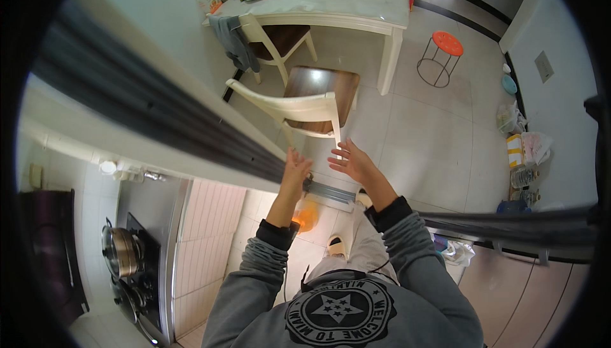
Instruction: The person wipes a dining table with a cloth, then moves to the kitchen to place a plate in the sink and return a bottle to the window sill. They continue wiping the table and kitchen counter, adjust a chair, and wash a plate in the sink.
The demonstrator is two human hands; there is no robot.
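Note:
I hold both hands out in front of me, and nothing is in either one. My left hand (296,171) has its fingers spread beside the dark edge of a sliding door frame (210,150); whether it touches the frame I cannot tell. My right hand (354,162) is also open, its fingers pointing left towards the other hand. Just beyond them stands a cream wooden chair (286,104) with a brown seat (322,92). Below the hands a metal door track (331,191) crosses the floor, and one slipper (336,246) shows on the near side.
A cream table (343,4) and a second chair (274,44) stand ahead. A red-topped stool (447,43) is right of them. Water bottles (522,176) and bags line the right wall. At left, pots (119,252) sit on a gas stove. An orange object (305,216) lies below my left hand.

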